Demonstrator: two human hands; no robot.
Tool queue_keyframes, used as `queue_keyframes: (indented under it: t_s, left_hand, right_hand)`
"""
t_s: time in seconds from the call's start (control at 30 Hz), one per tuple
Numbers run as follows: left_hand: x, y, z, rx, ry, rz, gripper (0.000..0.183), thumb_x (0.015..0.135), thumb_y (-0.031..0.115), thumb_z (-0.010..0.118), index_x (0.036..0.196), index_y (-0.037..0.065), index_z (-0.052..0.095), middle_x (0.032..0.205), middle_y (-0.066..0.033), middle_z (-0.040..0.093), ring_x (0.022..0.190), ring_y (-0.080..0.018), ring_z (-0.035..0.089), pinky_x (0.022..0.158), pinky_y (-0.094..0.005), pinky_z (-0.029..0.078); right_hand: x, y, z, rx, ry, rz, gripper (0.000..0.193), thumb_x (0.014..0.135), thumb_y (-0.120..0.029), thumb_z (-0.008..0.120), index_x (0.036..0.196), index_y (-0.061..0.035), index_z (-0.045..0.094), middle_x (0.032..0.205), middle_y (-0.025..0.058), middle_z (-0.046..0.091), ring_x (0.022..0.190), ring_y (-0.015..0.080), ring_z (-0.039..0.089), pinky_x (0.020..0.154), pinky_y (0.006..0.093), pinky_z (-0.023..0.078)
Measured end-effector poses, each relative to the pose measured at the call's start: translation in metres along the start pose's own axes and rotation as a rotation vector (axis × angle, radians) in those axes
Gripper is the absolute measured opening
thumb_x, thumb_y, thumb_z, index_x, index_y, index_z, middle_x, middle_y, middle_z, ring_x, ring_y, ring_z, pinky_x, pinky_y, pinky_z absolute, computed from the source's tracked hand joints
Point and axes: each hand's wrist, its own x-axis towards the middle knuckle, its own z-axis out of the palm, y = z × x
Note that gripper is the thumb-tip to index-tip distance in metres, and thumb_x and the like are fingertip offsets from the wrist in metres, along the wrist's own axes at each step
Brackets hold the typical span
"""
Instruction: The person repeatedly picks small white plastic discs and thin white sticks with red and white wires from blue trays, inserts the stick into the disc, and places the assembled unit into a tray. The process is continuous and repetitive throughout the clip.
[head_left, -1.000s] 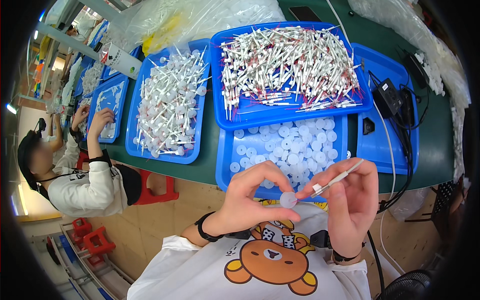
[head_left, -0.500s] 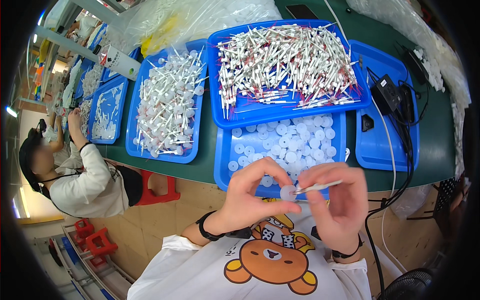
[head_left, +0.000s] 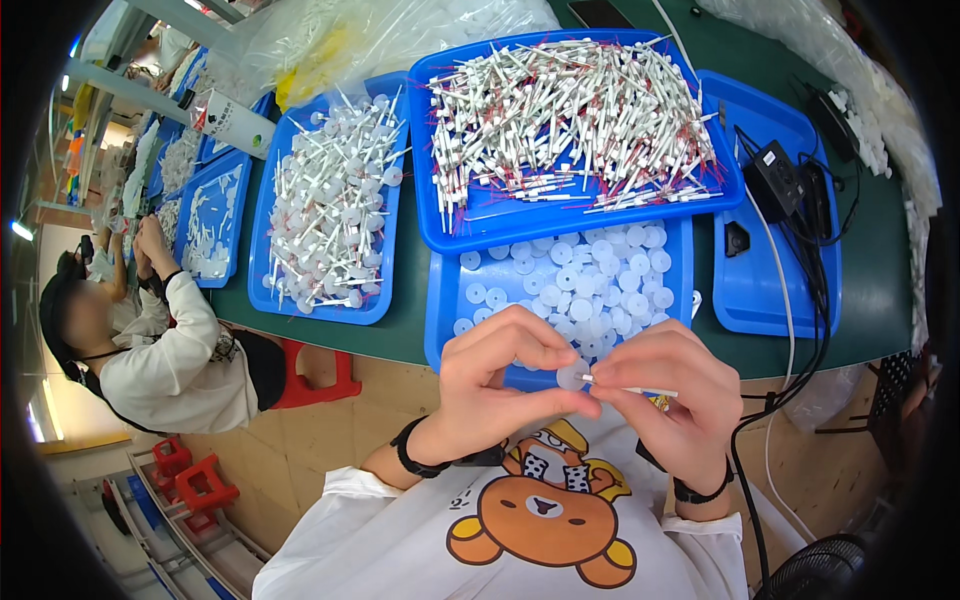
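A green table (head_left: 872,260) bears blue trays (head_left: 740,300), clear plastic bags (head_left: 430,28) and, apparently, a dark phone (head_left: 600,13).

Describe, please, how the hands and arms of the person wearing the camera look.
The left hand and right hand wear no gloves. There is a black left wristband and a black right wristband. The white sleeves end short of both wrists.
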Motion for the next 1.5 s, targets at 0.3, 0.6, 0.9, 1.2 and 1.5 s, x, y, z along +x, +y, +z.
queue_keyframes:
  t_s: [0.3, 0.6, 0.9, 1.2, 1.5]
  left_hand:
    - [0.006, 0.000, -0.007, 0.124, -0.049, 0.193, 0.042, 0.063, 0.018, 0.099, 0.079, 0.001, 0.064, 0.085, -0.0127, 0.071, 0.075, -0.0220, 0.070, 0.065, -0.0309, 0.055]
    - [0.006, -0.011, -0.009, 0.089, -0.043, 0.285, 0.049, 0.062, 0.030, 0.099, 0.076, 0.003, 0.059, 0.075, -0.0078, 0.065, 0.063, -0.0201, 0.062, 0.059, -0.0303, 0.050]
    - [0.013, -0.005, -0.009, 0.176, -0.027, 0.314, 0.047, 0.061, 0.027, 0.099, 0.079, 0.005, 0.062, 0.076, -0.0065, 0.064, 0.065, -0.0192, 0.061, 0.058, -0.0287, 0.047]
    - [0.071, 0.002, -0.114, 0.495, 0.619, -0.068, 0.033, 0.086, 0.015, 0.084, 0.105, 0.001, 0.061, 0.082, 0.0006, 0.059, 0.071, -0.0061, 0.055, 0.066, -0.0229, 0.044]
    - [0.050, 0.003, -0.093, 1.237, 0.136, 0.080, 0.050, 0.084, 0.026, 0.081, 0.126, 0.005, 0.063, 0.132, -0.0189, 0.059, 0.122, -0.0350, 0.056, 0.106, -0.0471, 0.038]
  right_hand:
    - [-0.010, 0.011, 0.014, 0.151, 0.063, 0.101, 0.020, 0.076, 0.007, 0.078, 0.096, 0.0023, 0.075, 0.094, 0.0128, 0.075, 0.082, 0.0270, 0.071, 0.070, 0.0334, 0.054]
    - [-0.011, 0.014, 0.023, 0.175, 0.027, 0.014, 0.021, 0.077, 0.007, 0.079, 0.097, 0.0006, 0.076, 0.095, 0.0127, 0.075, 0.080, 0.0248, 0.070, 0.069, 0.0326, 0.054]
    - [-0.016, 0.018, 0.026, 0.343, 0.090, 0.142, 0.030, 0.089, -0.002, 0.074, 0.118, 0.0032, 0.068, 0.101, 0.0136, 0.074, 0.090, 0.0219, 0.069, 0.080, 0.0344, 0.054]
    - [-0.022, 0.008, 0.010, 0.348, 0.122, 0.375, 0.027, 0.100, -0.003, 0.058, 0.126, 0.0058, 0.058, 0.101, 0.0107, 0.068, 0.093, 0.0175, 0.066, 0.090, 0.0337, 0.049]
    - [-0.014, 0.012, 0.023, 0.159, -0.089, 0.447, 0.015, 0.095, -0.002, 0.064, 0.110, -0.0008, 0.069, 0.088, 0.0092, 0.070, 0.086, 0.0192, 0.069, 0.080, 0.0312, 0.051]
